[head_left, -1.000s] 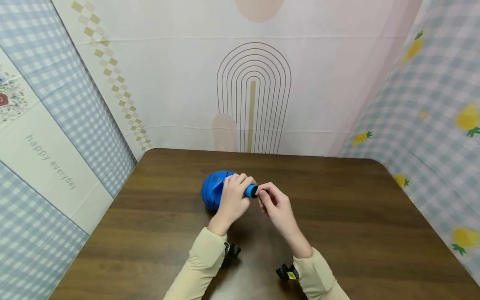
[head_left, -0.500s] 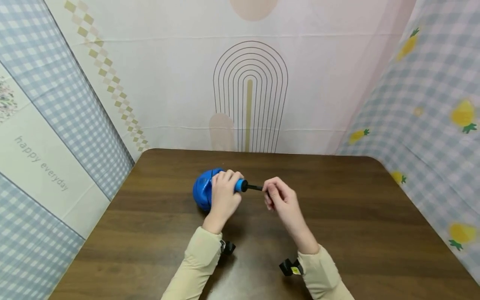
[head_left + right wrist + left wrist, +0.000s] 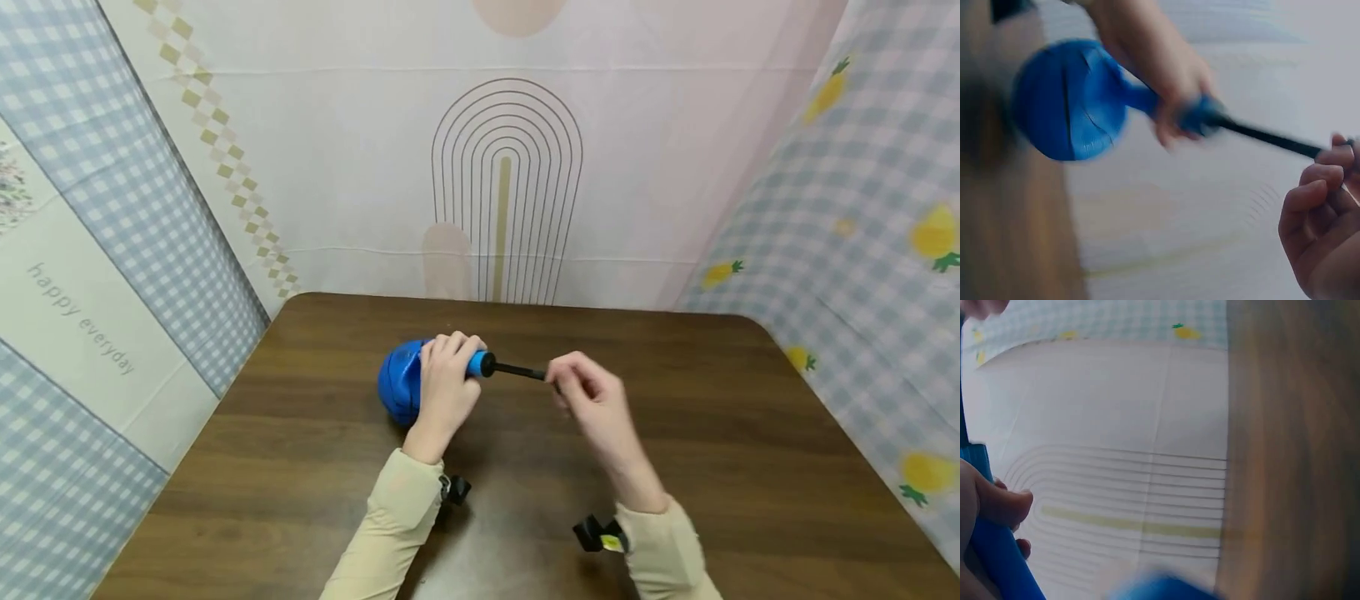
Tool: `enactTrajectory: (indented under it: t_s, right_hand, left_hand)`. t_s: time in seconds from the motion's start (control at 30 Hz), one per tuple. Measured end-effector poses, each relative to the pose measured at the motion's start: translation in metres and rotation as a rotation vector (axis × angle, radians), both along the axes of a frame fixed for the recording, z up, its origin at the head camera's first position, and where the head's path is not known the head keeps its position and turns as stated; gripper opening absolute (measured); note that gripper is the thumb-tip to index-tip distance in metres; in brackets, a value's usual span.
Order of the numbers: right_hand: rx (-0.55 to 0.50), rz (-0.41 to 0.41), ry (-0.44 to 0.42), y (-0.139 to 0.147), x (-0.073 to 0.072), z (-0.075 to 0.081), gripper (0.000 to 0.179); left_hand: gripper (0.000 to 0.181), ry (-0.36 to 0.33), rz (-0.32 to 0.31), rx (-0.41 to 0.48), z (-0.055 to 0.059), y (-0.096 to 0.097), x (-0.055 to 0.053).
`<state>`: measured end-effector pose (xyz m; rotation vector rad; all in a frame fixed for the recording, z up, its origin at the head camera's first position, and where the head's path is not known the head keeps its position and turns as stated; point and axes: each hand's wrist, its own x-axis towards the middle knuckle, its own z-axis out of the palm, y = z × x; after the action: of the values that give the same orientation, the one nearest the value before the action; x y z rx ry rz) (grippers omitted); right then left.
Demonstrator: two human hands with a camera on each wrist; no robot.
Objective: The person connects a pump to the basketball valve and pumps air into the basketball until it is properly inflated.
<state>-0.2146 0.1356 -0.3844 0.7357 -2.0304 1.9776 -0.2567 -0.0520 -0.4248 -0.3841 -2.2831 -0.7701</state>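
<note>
A blue ball (image 3: 399, 379) with thin black seams shows a dented side in the head view. Attached to it is a blue hand pump (image 3: 477, 364) with a black end cap. My left hand (image 3: 444, 392) wraps around the pump's barrel, beside the ball. Out of the cap runs a long black plunger rod (image 3: 519, 370). My right hand (image 3: 596, 404) grips the rod's far end, and its fingers hide most of the handle there. In the right wrist view the ball (image 3: 1041, 119), barrel and rod (image 3: 1272, 138) form one line. The left wrist view catches the barrel (image 3: 1004, 556) under curled fingers.
A brown wooden table (image 3: 315, 500) lies beneath both hands. Behind it hangs a pale cloth (image 3: 637, 167) with an arch pattern, and checked cloths flank it on the left and right. Black wrist cameras sit at both cuffs.
My right hand has moved right, drawing the black rod out of the barrel; at first almost none of it showed. The left hand and ball have shifted slightly left.
</note>
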Motion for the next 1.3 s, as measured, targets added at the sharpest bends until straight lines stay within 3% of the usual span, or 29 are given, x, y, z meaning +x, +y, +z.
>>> enactTrajectory:
  t_s: [0.1, 0.23, 0.33, 0.5, 0.63, 0.77, 1.0, 1.13, 1.3]
  right_hand:
    - [0.043, 0.033, -0.051, -0.014, -0.004, -0.007, 0.02]
    - [0.125, 0.008, -0.102, -0.021, -0.007, -0.013, 0.02]
    - [0.16, -0.015, -0.064, -0.013, -0.003, -0.007, 0.018]
    - [0.108, -0.003, 0.028, -0.002, 0.006, 0.007, 0.018]
    - [0.14, 0.039, -0.012, -0.01, 0.002, 0.002, 0.021]
    - [0.25, 0.0, -0.022, -0.014, -0.001, -0.004, 0.017]
    - [0.291, -0.056, 0.03, 0.003, 0.007, 0.012, 0.019]
    - [0.328, -0.072, 0.004, -0.004, 0.008, 0.014, 0.022]
    - [0.357, -0.12, -0.002, -0.022, -0.001, -0.004, 0.023]
  left_hand:
    - [0.032, 0.014, -0.038, -0.042, 0.0, 0.008, 0.003]
    - [0.031, 0.037, -0.063, -0.082, -0.002, 0.012, 0.004]
    - [0.033, 0.024, -0.031, -0.046, -0.002, 0.002, 0.0]
    - [0.034, 0.017, 0.031, 0.035, 0.0, -0.01, -0.002]
    - [0.033, 0.031, -0.016, -0.022, 0.002, 0.004, 0.005]
    - [0.031, 0.035, -0.072, -0.063, 0.003, 0.014, 0.01]
    - [0.035, -0.017, -0.01, -0.006, 0.0, -0.004, -0.001]
    - [0.034, -0.025, -0.008, -0.039, -0.001, 0.001, 0.002]
    - [0.03, 0.004, -0.032, -0.101, 0.001, 0.017, 0.011]
